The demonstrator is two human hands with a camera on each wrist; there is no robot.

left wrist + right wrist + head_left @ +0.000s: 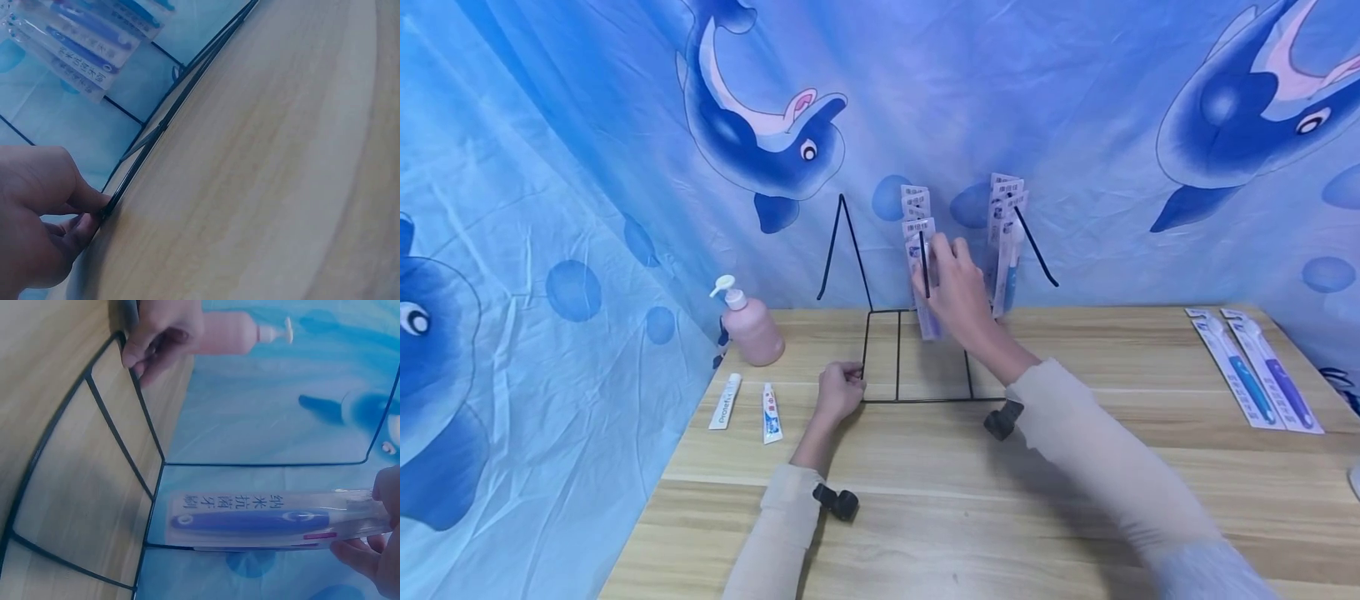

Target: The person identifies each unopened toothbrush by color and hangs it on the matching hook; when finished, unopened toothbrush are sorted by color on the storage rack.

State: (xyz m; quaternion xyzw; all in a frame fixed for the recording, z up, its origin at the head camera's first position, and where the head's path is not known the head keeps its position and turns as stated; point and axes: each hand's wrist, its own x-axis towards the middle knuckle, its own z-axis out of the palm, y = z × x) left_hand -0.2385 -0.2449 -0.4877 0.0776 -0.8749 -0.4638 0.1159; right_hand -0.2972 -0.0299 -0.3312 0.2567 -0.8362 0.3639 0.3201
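Lighting's even and bright on my head view, diffuse from above I think, with only soft shadows under both forearms on the wooden table. Strong fisheye: table edges bow and the dolphin curtain stretches at the corners. Both wrist feeds carry a blue cast. Left wrist is soft, my left hand blurred and dim, table grain smeared. Right wrist is sharper; the packaged toothbrush shows mild glare on its plastic.

**Dolphin backdrop, wooden table**

A light wooden table is set against a wrinkled blue curtain, which is printed with large dolphins and round bubbles. The scene is evenly lit, and soft shadows are cast on the tabletop.
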